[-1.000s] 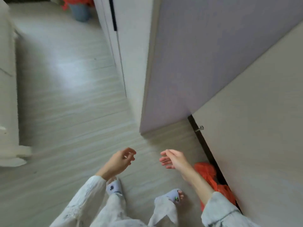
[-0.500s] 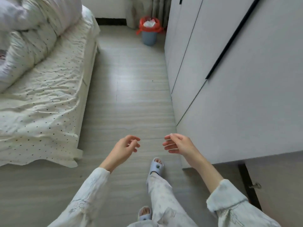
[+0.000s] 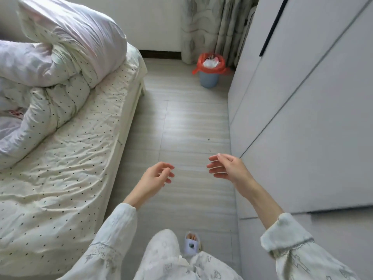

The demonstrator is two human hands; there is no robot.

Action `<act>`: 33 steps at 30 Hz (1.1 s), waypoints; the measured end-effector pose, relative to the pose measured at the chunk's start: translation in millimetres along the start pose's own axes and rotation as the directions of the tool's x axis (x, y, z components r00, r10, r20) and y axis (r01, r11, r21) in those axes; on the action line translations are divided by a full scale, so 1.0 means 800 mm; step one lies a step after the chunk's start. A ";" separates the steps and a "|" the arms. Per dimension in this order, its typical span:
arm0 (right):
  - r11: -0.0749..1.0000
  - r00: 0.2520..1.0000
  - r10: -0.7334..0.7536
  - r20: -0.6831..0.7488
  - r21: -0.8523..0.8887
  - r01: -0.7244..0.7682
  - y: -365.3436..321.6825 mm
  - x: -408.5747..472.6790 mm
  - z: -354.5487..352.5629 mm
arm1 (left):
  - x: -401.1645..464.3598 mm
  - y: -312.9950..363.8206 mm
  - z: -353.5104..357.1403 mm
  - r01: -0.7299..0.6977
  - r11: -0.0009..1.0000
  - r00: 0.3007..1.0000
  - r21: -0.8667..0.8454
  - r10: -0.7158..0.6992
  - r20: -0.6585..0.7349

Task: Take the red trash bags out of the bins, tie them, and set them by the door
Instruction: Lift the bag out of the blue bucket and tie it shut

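a: status of the hands?

b: left hand [image 3: 155, 177] and right hand [image 3: 228, 168] are both held out in front of the body, above the floor [image 3: 193, 126]. the fingers [image 3: 215, 164] on each are loosely curled and relaxed, and neither hand holds anything.

a: location of the task item?

b: one red trash bag [image 3: 210, 64] is in view, lining a blue-grey bin [image 3: 209, 78] at the far end of the room. its rim is folded over the bin's edge, with white crumpled waste showing inside. the bin stands on the floor just beside the patterned curtain [image 3: 207, 27] and near the corner of the white wardrobe [image 3: 302, 110]. it is well apart from both hands. the bed [image 3: 66, 158] with its bunched duvet [image 3: 60, 57] runs along the left side, leaving a floor lane between bed and wardrobe.

a: step in hand?

b: judged as the approach to this bin. the bag is not yet lifted or tied, and no door shows in this view.

a: what does the next move call for?

b: closing the gap along the lane, then bending down, since the bin is low. both hands should gather the overhanging rim and lift straight up so the bin does not tip and the waste stays inside. the loose corners look long enough to knot.
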State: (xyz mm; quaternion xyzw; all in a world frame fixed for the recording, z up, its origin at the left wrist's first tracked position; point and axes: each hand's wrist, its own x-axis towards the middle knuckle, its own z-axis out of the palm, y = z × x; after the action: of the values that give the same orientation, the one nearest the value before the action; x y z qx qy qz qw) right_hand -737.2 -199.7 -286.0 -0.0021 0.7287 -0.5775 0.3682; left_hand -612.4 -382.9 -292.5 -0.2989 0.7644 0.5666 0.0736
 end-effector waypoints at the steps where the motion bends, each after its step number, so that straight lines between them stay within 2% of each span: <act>1: 1.000 1.000 0.001 0.002 -0.009 -0.001 -0.016 0.025 -0.002 | 0.027 0.011 -0.008 -0.001 1.000 1.000 -0.007 0.001 -0.004; 10: 0.999 0.998 0.049 -0.042 -0.020 -0.049 -0.159 0.303 -0.003 | 0.326 0.090 -0.090 0.034 0.999 0.999 -0.031 -0.033 0.035; 18: 0.996 0.991 0.054 -0.119 0.079 -0.045 -0.342 0.528 -0.005 | 0.602 0.231 -0.202 0.016 1.000 0.999 -0.012 -0.015 0.031; 27: 0.973 0.967 0.187 -0.172 0.169 -0.158 -0.424 0.752 -0.081 | 0.845 0.314 -0.195 0.089 0.993 0.971 0.080 -0.104 0.215; 33: 0.960 0.956 0.235 -0.173 0.195 -0.201 -0.500 0.944 -0.152 | 1.034 0.388 -0.199 0.160 0.985 0.978 0.070 -0.168 0.123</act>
State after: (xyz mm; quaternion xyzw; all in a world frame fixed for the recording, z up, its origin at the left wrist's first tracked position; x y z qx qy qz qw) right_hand -1522.3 -554.0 -344.4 0.1674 0.7033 -0.5923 0.3557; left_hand -1414.4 -780.9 -355.4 -0.3217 0.7473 0.5535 0.1779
